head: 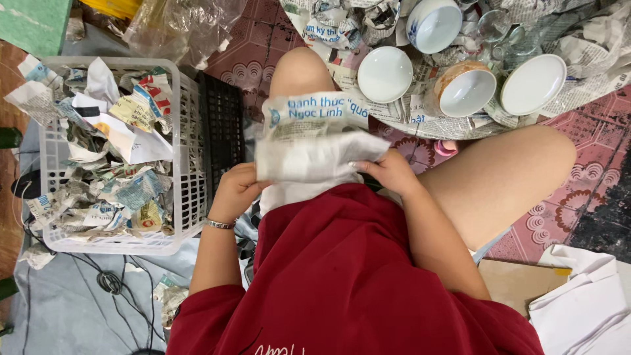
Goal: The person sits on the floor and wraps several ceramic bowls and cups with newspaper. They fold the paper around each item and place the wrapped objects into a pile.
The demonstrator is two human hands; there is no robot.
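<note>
Newspaper-wrapped bundle [315,148] sits between both hands, left hand [238,189] and right hand [391,171] fingers pinching its lower corners.

Counted, by kind

Four white bowls [385,73] on newspaper, one white basket [184,164] of crumpled paper, two hands [238,190].

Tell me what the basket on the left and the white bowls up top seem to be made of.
The basket looks like white moulded plastic, going by its even lattice walls. The bowls look like glazed ceramic, perhaps porcelain: smooth, glossy white, one with a blue pattern outside.
</note>
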